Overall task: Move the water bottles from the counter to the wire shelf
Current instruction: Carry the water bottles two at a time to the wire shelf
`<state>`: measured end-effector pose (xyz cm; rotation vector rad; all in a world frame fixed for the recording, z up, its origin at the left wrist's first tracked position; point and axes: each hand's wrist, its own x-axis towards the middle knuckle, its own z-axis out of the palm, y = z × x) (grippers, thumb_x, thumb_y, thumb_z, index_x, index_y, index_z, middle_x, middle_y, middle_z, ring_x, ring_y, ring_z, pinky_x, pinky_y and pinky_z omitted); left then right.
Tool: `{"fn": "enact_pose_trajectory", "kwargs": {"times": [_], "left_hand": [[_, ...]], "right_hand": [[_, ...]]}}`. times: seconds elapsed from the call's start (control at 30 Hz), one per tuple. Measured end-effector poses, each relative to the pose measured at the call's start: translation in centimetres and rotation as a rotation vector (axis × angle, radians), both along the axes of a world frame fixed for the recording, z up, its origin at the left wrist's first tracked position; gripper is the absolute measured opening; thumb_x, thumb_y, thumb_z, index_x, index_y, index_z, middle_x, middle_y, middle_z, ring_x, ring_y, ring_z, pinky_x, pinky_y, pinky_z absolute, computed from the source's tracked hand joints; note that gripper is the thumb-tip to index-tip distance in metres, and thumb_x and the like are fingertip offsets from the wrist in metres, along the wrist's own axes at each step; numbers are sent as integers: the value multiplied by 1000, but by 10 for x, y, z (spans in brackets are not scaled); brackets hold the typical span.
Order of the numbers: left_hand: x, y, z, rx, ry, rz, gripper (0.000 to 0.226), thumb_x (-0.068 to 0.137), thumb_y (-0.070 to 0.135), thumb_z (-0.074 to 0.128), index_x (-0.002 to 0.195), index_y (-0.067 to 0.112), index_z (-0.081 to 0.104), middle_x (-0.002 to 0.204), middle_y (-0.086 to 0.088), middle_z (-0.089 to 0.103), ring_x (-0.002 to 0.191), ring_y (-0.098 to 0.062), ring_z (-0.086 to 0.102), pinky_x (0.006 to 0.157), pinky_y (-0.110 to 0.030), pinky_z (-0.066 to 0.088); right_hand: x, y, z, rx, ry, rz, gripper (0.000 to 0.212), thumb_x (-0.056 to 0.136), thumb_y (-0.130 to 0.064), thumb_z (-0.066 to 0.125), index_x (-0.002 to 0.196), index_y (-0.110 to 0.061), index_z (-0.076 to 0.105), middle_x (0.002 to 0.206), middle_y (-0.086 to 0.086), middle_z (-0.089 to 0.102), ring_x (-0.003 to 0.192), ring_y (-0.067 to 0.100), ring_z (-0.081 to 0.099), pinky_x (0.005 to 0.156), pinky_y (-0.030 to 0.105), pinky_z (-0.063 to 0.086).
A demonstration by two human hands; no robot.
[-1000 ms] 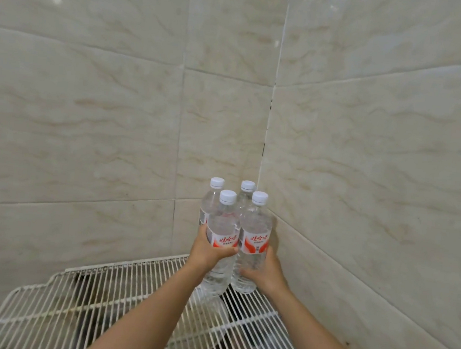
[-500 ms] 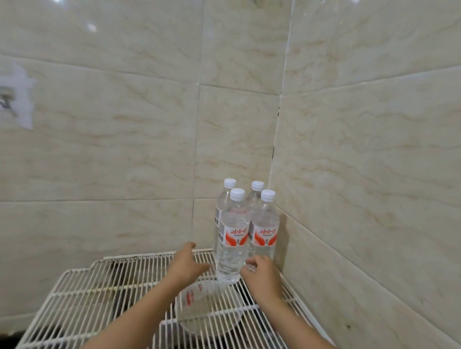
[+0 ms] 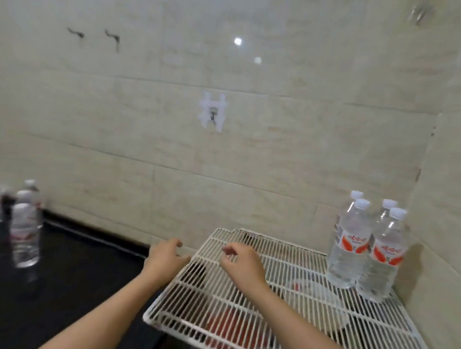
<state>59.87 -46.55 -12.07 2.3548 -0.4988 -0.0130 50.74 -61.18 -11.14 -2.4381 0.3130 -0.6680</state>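
Both hands are empty here and set apart from each other. The left hand (image 3: 166, 258) hangs palm down with its fingers loosely bent, gripping nothing. It is just off the left edge of the wire shelf (image 3: 314, 257) and above the dark counter (image 3: 43, 291). The right hand (image 3: 241, 264) hovers over the far left part of the shelf with softly curled fingers and nothing in them. Whether it touches the wires, I cannot tell. Both forearms reach in from the near edge.

Out to the right, four water bottles (image 3: 365, 252) stand upright in the far right corner of the shelf. They are packed two by two, touching one another, tucked in where the two tiled walls meet. They have white caps, red and white labels and clear water inside.

Over on the far left, well apart from the shelf, the counter bottles (image 3: 25, 227) stand upright on the dark top. They are badly blurred and I cannot give a count.

Through the shelf wires, a pale round dish (image 3: 321, 297) shows below, near the four bottles. Nearer in there is a red shape (image 3: 225, 328), too blurred to name.

On the far wall, a small hook on a white patch (image 3: 212, 113) sits above the shelf's left end. Higher up to the left are two dark hooks (image 3: 114, 39).
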Motion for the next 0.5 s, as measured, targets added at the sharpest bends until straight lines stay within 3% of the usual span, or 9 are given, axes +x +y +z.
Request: {"fn": "enact_pose_trajectory", "kwargs": {"times": [0.27, 0.5], "left_hand": [[-66, 237, -17, 75, 8, 495, 45, 86, 34, 51, 128, 16, 47, 129, -10, 52, 118, -30, 47, 96, -40, 43], [-131, 397, -21, 61, 6, 763, 45, 85, 29, 51, 128, 14, 49, 133, -14, 50, 125, -33, 41, 103, -39, 38]], "right_hand": [[30, 184, -19, -6, 160, 379, 32, 83, -22, 56, 114, -15, 59, 113, 5, 63, 112, 21, 51, 90, 30, 42], [17, 319, -33, -120, 259, 567, 35, 83, -26, 56, 117, -14, 58, 118, 7, 58, 113, 22, 51, 91, 31, 43]]}}
